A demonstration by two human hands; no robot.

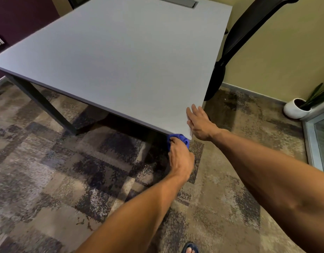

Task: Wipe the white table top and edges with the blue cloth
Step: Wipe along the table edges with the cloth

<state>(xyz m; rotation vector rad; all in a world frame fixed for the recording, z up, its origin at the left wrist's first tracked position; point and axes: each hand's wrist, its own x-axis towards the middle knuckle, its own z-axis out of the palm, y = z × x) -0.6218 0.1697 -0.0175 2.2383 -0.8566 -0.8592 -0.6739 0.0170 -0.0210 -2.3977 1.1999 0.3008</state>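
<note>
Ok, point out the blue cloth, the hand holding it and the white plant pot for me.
blue cloth [183, 138]: head view, on the bunched fabric at the table's near corner.
left hand [180, 157]: head view, on the back of the hand.
white plant pot [292, 110]: head view, on its outer wall.

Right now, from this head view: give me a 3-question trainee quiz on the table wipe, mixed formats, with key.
1. True or false: the left hand grips the blue cloth.
2. Where is the cloth pressed? A) middle of the top B) near edge of the white table, by the corner C) the floor
3. Fill in: the right hand rests ____ on the table corner, fingers straight.

Key: 1 true; 2 B; 3 flat
</note>
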